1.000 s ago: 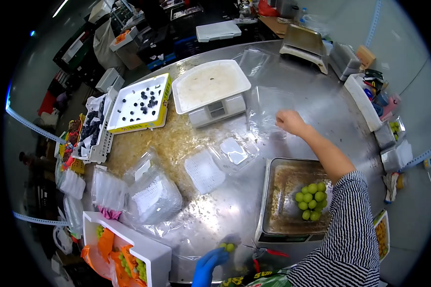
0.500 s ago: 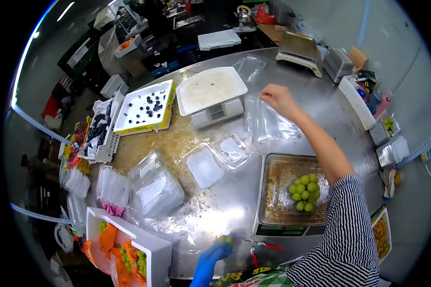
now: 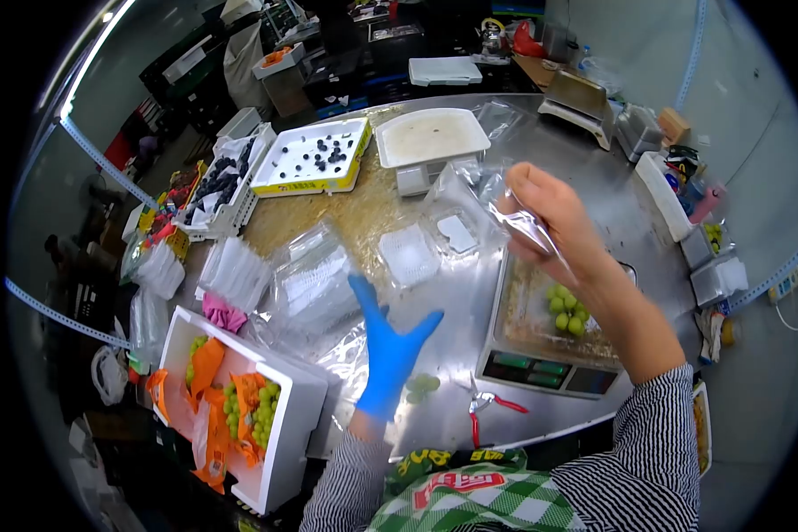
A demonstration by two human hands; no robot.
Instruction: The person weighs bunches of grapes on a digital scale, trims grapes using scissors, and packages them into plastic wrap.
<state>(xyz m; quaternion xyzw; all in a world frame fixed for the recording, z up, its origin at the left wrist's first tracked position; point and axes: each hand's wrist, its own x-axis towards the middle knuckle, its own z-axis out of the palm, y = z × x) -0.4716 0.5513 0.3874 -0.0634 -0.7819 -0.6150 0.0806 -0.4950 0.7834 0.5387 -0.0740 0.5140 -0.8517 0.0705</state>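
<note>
Head view: at between two and three o'clock of the frame, the bare right hand [image 3: 548,217] holds clear plastic film [image 3: 465,199], likely a bag, off the table, its fingers curled and pinching one edge; whether the film is opened out cannot be told. The blue-gloved left hand [image 3: 388,350], at six o'clock, has its thumb and fingers spread wide and holds nothing. As far as can be judged, picking up the film is done, while the green grape bunch [image 3: 566,310], between three and four o'clock, lies unwrapped on the scale [image 3: 525,324], partly hidden by the right arm. A few loose grapes [image 3: 423,387] rest on the table just off the glove's five o'clock, near the red-handled shears [image 3: 481,406]; they too are unwrapped. Against the frame half a second ago, the glove has left those grapes and opened upward, the right hand has brought the film closer to the body, and the bunch remains on the scale, now more covered from sight.
</note>
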